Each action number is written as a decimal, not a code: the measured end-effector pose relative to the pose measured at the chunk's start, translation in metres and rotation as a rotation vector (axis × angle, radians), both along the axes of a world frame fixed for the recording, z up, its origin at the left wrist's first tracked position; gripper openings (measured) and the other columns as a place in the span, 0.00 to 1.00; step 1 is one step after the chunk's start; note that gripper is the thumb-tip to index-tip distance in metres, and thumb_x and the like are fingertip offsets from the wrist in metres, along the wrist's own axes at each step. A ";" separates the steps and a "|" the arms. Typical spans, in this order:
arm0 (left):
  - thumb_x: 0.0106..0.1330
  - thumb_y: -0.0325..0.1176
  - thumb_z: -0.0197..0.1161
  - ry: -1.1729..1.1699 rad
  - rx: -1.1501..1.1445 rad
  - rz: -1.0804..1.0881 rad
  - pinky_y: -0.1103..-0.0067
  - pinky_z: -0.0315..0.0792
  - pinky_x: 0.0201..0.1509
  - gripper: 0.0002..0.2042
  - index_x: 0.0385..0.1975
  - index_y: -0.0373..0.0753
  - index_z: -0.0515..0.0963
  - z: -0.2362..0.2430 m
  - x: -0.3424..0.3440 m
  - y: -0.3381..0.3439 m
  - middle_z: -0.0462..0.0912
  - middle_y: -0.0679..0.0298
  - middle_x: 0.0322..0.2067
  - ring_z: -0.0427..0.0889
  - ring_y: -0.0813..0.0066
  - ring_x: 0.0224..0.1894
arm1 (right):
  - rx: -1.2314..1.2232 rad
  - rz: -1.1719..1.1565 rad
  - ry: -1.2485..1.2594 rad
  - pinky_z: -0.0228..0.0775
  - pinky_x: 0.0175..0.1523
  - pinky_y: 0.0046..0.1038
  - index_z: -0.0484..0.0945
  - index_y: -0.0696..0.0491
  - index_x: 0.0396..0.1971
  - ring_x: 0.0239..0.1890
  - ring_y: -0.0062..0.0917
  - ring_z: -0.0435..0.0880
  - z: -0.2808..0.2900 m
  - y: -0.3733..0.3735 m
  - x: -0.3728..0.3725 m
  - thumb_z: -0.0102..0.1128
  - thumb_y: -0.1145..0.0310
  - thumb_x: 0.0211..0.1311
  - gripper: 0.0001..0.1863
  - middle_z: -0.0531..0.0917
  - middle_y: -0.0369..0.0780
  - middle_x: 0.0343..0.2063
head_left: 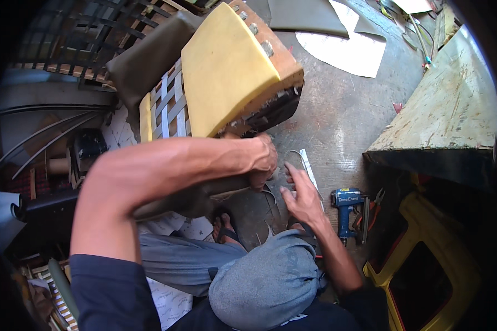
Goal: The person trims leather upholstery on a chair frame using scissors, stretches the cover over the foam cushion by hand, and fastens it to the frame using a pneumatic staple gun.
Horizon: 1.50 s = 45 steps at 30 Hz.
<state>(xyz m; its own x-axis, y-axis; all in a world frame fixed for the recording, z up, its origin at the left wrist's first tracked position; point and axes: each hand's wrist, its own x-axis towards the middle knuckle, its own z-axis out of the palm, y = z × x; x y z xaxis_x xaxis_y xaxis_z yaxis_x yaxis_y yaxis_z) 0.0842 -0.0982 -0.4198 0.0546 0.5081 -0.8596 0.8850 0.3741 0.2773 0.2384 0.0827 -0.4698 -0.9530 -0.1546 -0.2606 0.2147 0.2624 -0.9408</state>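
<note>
A seat frame with a yellow foam pad (229, 71) and woven grey webbing (171, 105) stands in front of me. Below it, a grey-brown upholstery cover (204, 194) hangs toward my legs. My left hand (263, 161) reaches across from the left and is closed at the cover's right end, under the foam's near corner; its fingertips are partly hidden. Just right of it, my right hand (302, 196) has its thumb and fingers apart and holds nothing. A thin white strip (309, 170) lies on the floor beside those fingers.
A blue staple gun (346, 207) and orange-handled pliers (376, 205) lie right of my right hand. A yellow frame (439, 237) and a worn board (436, 105) stand farther right. Sheet pieces (353, 52) lie at the back; another webbed frame (94, 38) is back left.
</note>
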 end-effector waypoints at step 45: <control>0.68 0.40 0.75 1.557 1.913 1.363 0.70 0.72 0.63 0.28 0.59 0.26 0.74 0.310 0.073 -0.250 0.82 0.54 0.52 0.82 0.66 0.53 | -0.640 -0.314 0.938 0.74 0.63 0.40 0.38 0.62 0.77 0.57 0.50 0.80 0.362 -0.270 -0.151 0.53 0.70 0.76 0.41 0.67 0.65 0.65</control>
